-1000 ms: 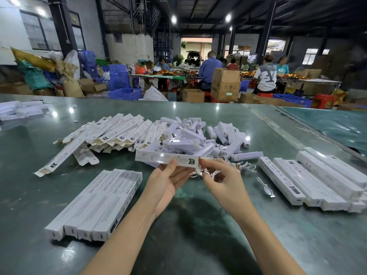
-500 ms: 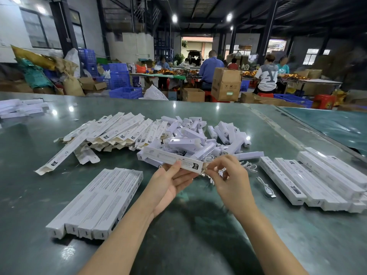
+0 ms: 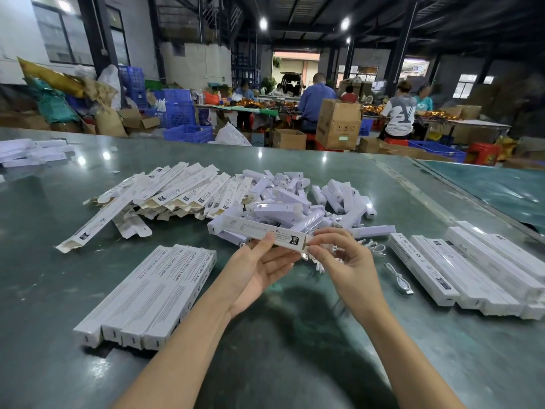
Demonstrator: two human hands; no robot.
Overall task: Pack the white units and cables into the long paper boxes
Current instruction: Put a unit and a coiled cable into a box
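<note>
Holding a long white printed paper box [image 3: 259,233] at frame centre: I'm pinching it in my left hand [image 3: 259,270], thumb on top, fingers underneath. Its long axis is running from upper left down to its near end, right beside my right hand [image 3: 343,261], whose curled fingers are working at that end, apparently pinching the flap; I can't tell for sure. Loose white plastic units [image 3: 295,199] are piled just behind. Compared with a second ago, the box is tilting steeper, and the right hand is sitting closer.
</note>
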